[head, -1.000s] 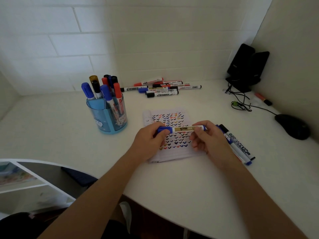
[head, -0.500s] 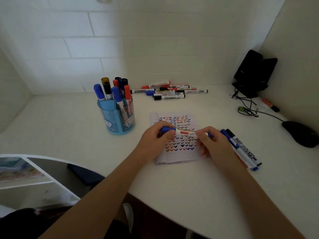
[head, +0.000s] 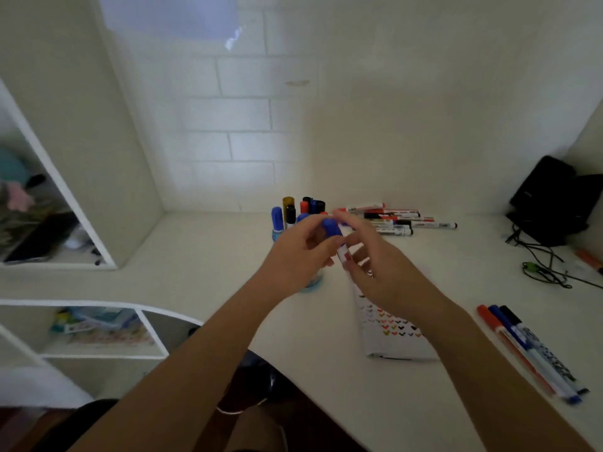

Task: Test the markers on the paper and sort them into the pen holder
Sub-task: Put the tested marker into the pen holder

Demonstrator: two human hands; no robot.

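Observation:
A blue-capped marker (head: 342,252) stands nearly upright, cap up, raised above the desk in front of the pen holder. My left hand (head: 298,256) grips it just below the cap. My right hand (head: 383,277) pinches its white barrel from the right. The blue pen holder (head: 312,283) is mostly hidden behind my left hand; several capped markers (head: 288,208) stick out of its top. The test paper (head: 393,336), covered in small coloured marks, lies flat under my right wrist.
A pile of markers (head: 396,221) lies at the back by the wall. Three markers (head: 530,349) lie side by side at the right. Black speakers (head: 554,200), cables (head: 541,270) and an orange marker (head: 589,259) fill the right corner. White shelves (head: 98,256) stand at the left.
Both hands lifted the marker off the paper and carried it up and left in front of the holder, turning it from level to nearly upright. The camera swung left and up.

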